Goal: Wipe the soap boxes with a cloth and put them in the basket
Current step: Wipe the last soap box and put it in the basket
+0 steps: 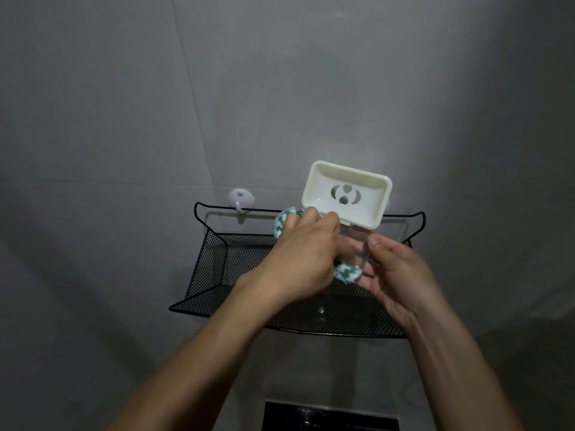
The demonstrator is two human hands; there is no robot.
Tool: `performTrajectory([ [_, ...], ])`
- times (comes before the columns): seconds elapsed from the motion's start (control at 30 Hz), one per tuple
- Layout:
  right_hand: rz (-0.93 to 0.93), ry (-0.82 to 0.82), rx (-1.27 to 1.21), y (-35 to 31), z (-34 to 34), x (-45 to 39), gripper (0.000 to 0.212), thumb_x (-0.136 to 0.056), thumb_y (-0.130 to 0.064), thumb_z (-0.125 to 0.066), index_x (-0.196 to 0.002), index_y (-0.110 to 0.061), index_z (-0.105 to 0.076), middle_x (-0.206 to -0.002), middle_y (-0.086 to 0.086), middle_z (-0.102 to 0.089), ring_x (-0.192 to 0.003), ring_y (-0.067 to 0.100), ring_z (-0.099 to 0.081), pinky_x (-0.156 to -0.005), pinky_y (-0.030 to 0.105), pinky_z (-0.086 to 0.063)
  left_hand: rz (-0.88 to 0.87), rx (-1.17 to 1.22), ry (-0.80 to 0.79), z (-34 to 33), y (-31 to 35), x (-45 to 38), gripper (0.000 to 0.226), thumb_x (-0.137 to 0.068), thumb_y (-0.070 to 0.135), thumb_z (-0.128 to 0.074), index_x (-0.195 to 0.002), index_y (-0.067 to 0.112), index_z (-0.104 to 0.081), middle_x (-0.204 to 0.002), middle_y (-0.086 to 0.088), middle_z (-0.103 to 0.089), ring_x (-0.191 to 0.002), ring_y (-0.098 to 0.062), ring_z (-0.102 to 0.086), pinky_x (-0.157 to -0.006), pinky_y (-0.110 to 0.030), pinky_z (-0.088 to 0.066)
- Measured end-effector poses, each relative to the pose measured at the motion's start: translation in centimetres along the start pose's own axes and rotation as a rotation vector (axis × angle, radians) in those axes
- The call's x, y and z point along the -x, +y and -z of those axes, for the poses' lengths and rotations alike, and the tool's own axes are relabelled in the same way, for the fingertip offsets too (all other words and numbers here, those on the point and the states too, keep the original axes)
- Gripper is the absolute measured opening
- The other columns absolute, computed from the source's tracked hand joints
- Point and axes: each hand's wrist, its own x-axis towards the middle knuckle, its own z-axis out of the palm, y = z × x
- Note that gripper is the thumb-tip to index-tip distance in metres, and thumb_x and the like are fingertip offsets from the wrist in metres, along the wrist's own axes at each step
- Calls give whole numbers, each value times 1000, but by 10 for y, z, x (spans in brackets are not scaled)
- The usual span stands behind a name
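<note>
- Hanging on the tiled wall at far left of the work zone: suction hook (241,199), carrying the top wire of the black mesh basket (214,275). Nothing seen lying inside the basket.
- Gripping the green-and-white cloth (348,272) in the left hand (298,259); fingers curled round it, cloth ends showing above and below the fist.
- Rubbing the cloth against the clear lower part of the soap box (345,194), held above the basket, not yet in it.
- Tilting upward at the top: cream drain tray of that box, cut-outs facing the camera.
- Supporting the clear part from the right with the right hand (395,275); fingers loosely curled, thumb pressing its edge.
- Judging good practice: bracing firmly with the right, wiping in short strokes into corners, turning the box to reach the underside, keeping it over the basket in case of a slip.
- Reading no brand, label or writing anywhere.
</note>
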Motion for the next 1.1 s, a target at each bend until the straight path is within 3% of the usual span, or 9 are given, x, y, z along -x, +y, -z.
performTrajectory([
  [0.13,14,-5,-3,0,-1,-2,33,-107,-12,-35,-117,1,-64,-111,18,-74,-93,27,-75,-67,38,-63,30,-132,86,-3,2,7,27,-92,29,-48,-105,31,-71,-93,6,-33,-100,-20,-35,-88,-40,-30],
  [0.27,11,-1,-41,-2,2,-4,32,-107,-11,-36,-120,4,-61,-111,19,-73,-87,25,-74,-67,34,-62,29,-67,60,-9,7,11,34,-93,51,-47,-109,30,-68,-101,4,-39,-104,-20,-37,-91,-40,-32],
  [0.4,7,-19,-56,-2,0,-4,29,-105,-6,-39,-120,3,-61,-111,19,-73,-84,21,-74,-65,31,-62,45,21,96,-16,11,7,28,-97,40,-51,-120,33,-65,-113,4,-45,-108,-19,-36,-89,-37,-30],
  [0.6,-2,-11,-15,-7,5,-3,29,-104,-4,-39,-122,7,-58,-116,25,-70,-93,29,-73,-71,39,-63,-5,114,38,-14,2,8,25,-97,31,-54,-116,37,-68,-103,4,-45,-101,-16,-35,-85,-34,-28],
  [0.77,-12,-67,13,-6,6,-1,31,-105,-3,-34,-123,7,-58,-113,27,-70,-100,39,-71,-79,52,-60,-38,-77,8,3,-20,12,20,-94,30,-57,-108,39,-69,-94,10,-41,-93,-11,-31,-77,-33,-20],
  [0.97,-19,-81,18,-4,6,-1,31,-104,0,-35,-120,4,-60,-111,26,-71,-100,38,-72,-71,44,-62,16,-237,19,8,-27,17,12,-93,28,-63,-100,33,-70,-92,10,-44,-91,-13,-42,-79,-34,-22],
  [1.1,-22,-114,-4,-3,3,-1,29,-104,-1,-36,-119,5,-60,-109,27,-71,-97,38,-72,-69,45,-62,-7,-139,89,5,-20,14,17,-94,28,-62,-107,32,-71,-90,9,-42,-90,-13,-46,-77,-30,-24],
])
